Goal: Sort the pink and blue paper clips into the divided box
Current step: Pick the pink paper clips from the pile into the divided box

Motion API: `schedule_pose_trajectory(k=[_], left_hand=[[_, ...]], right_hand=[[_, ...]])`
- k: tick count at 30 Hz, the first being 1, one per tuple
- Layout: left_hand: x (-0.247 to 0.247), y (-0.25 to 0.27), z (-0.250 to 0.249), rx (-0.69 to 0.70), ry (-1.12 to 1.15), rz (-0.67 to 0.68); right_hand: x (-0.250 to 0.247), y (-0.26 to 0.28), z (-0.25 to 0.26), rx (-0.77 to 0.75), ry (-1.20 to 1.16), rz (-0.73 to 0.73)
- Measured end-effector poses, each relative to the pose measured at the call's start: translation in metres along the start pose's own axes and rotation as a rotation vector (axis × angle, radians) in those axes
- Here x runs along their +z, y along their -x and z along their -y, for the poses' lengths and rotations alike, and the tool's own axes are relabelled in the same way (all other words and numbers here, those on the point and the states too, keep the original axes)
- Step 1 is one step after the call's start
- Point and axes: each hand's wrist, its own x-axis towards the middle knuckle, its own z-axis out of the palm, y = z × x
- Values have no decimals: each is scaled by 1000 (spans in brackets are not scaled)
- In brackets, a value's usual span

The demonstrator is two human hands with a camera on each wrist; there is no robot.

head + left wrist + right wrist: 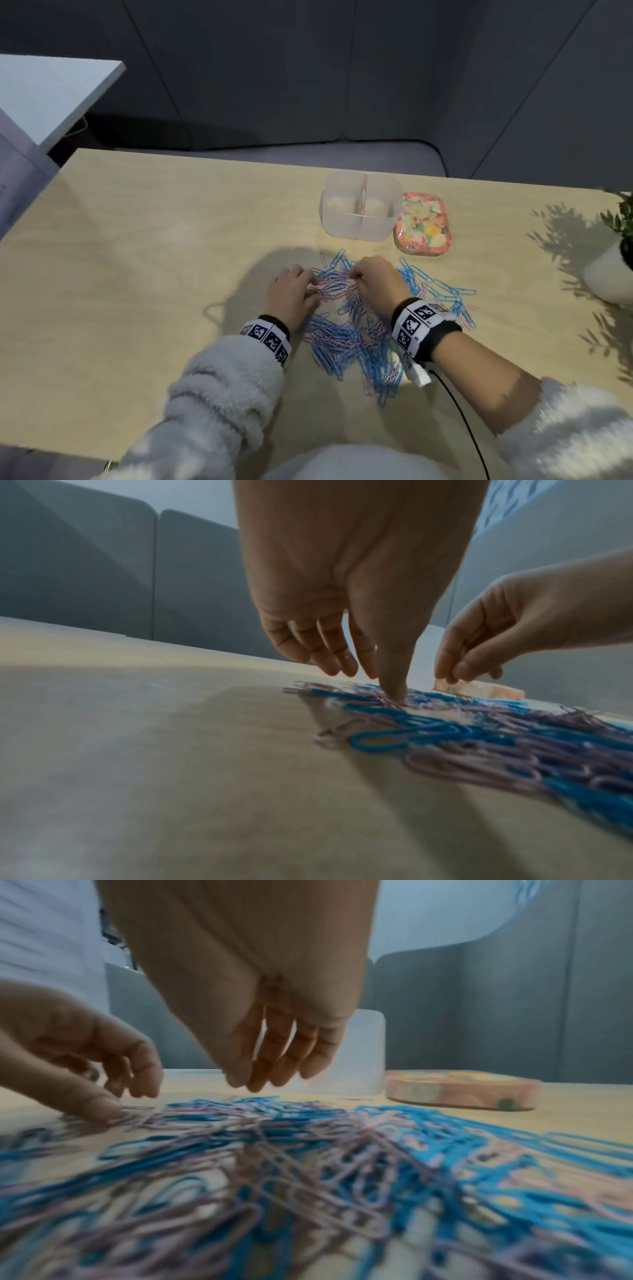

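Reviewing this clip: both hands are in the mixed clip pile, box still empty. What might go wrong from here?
1. The pink and blue clips lie tangled, so lifting a pink one may drag blue ones along.
2. The box has a low divider; dropped clips could land on the wrong side.
3. Clips near the wrist cable may get swept off.

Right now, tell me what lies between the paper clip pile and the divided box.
Bare table with one stray pink clip, seen in the head view.

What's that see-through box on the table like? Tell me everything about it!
The divided box is a squarish tub with rounded corners, of cloudy see-through plastic. A thin wall down its middle makes two compartments, and both look empty. It stands upright with no lid on the wooden table, beyond the paper clips, beside a flowery lid. No hand touches it.
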Motion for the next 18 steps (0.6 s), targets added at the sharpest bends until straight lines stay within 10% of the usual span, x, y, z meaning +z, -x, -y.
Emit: schedule_pose_trajectory(k=[18], left_hand=[[-4, -2, -1, 59, -111, 47]], right_hand=[[18, 10, 23, -92, 33, 210]])
